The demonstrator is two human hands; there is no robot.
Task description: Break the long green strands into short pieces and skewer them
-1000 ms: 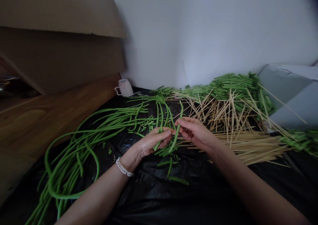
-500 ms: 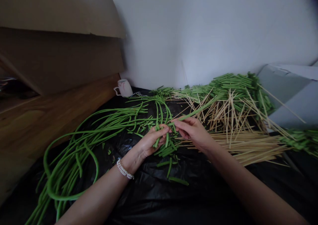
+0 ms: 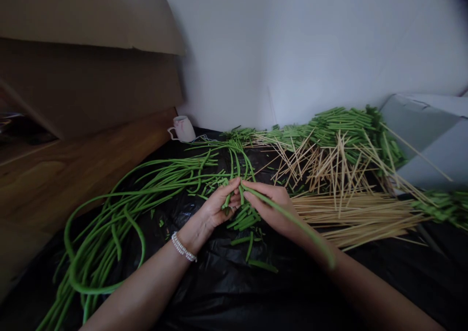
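Observation:
My left hand (image 3: 218,206), with a white beaded bracelet on its wrist, is closed around a few short cut pieces of long bean (image 3: 227,200). Fingertips of my right hand (image 3: 272,205) pinch one long bean (image 3: 294,219) near its end, right beside the left thumb. The rest of that bean slants down to the right across my right forearm. Short green pieces (image 3: 245,219) lie in a heap just beneath the hands. Whole long beans (image 3: 109,233) spread in a curved tangle to my left.
Thin wooden sticks (image 3: 354,214) lie bundled and scattered at right. Behind them cut beans (image 3: 340,121) are piled against the wall. A mug (image 3: 183,129) stands at the back, near a big cardboard box (image 3: 91,77). Black plastic sheeting (image 3: 219,282) covers the surface; a pale box (image 3: 431,136) stands at right.
The bean in my right hand has swung from pointing up and right to slanting down and right. My right hand has moved slightly down and left, closer to the left fingertips.

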